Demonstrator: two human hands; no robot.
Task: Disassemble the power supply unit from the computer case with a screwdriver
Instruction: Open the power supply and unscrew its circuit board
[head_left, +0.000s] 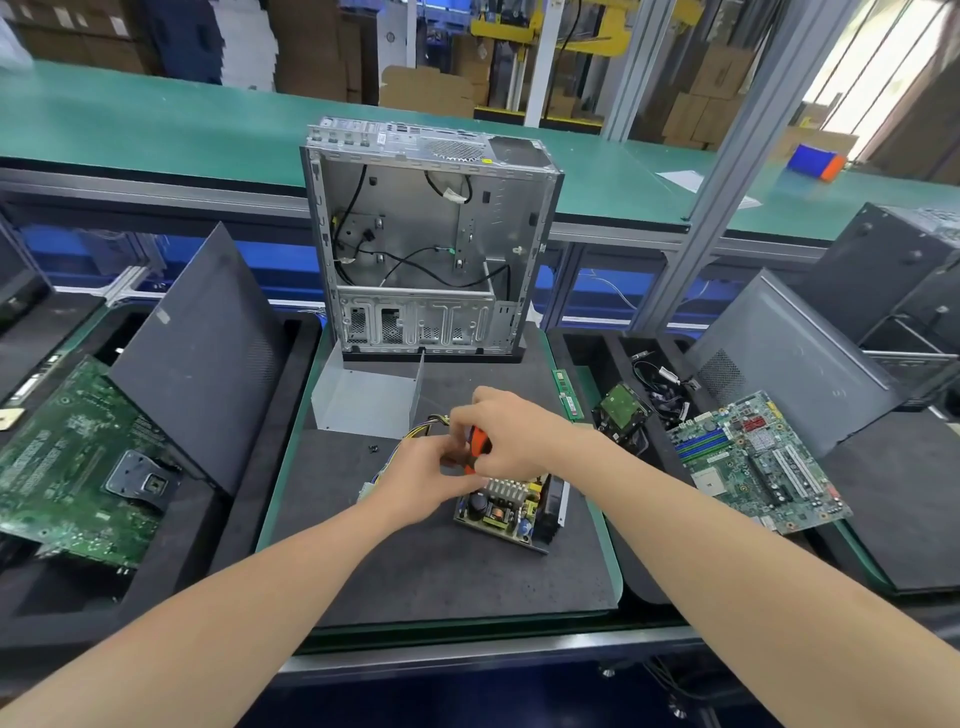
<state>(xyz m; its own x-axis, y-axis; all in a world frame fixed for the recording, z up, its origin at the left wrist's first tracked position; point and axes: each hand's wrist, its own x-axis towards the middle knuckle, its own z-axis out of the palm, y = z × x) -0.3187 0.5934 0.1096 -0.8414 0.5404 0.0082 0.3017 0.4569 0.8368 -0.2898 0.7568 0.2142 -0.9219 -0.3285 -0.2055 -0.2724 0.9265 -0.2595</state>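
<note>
PSU (511, 512) on mat, in front of case (426, 234), just below both hands. Right hand (511, 434) grips screwdriver (479, 446) — tip down toward PSU's far edge. Left hand (423, 480) curled beside shaft — grasp unclear.

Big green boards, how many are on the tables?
2. One big green board lies at the left, beside a leaning black panel; the other lies at the right. Others may be hidden.
</note>
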